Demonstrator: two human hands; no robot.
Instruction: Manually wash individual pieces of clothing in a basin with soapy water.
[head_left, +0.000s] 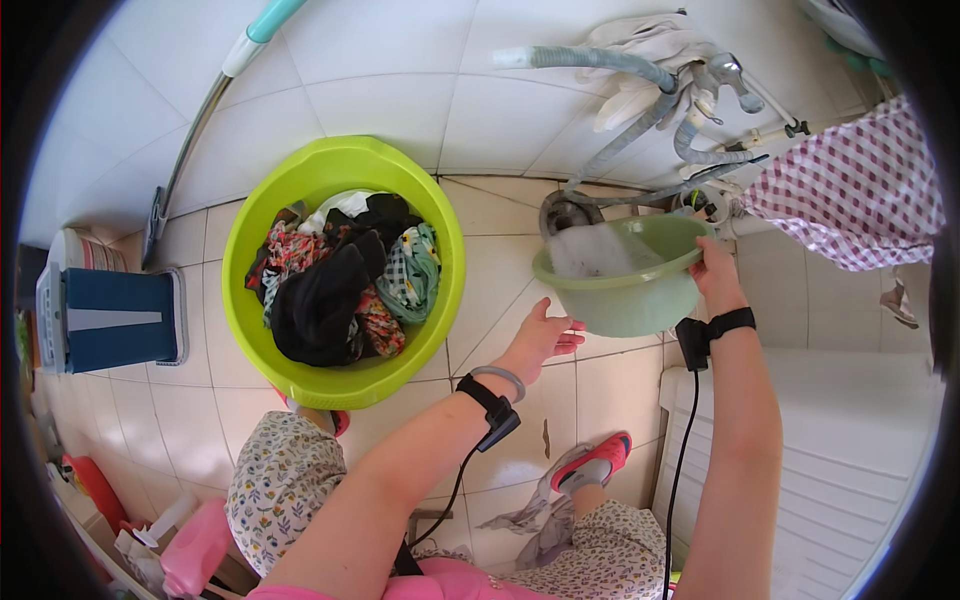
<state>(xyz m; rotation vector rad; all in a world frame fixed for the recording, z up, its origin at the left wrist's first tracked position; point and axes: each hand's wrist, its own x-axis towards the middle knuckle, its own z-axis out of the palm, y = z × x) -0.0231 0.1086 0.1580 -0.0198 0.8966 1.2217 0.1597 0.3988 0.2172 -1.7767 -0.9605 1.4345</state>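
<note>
My right hand (712, 268) grips the right rim of a pale green plastic basin (634, 300). The basin is tilted to the left, and sudsy water (592, 251) lies at its lower side, beside a floor drain fitting (570, 210). Just left of and below the basin is my left hand (546, 335), palm up with its fingers apart and holding nothing. Whether its fingertips touch the basin's underside I cannot tell. To the left stands a large lime-green tub (251, 345) heaped with bunched clothes (330, 300) in black, floral and checked fabric.
Grey hoses (600, 58) and a tap (731, 71) with gloves hung by it line the back wall. A checked cloth (855, 187) hangs at right above a white ribbed panel (802, 465). A blue bin (120, 321), a mop (199, 120) and a pink bottle (196, 551) stand left.
</note>
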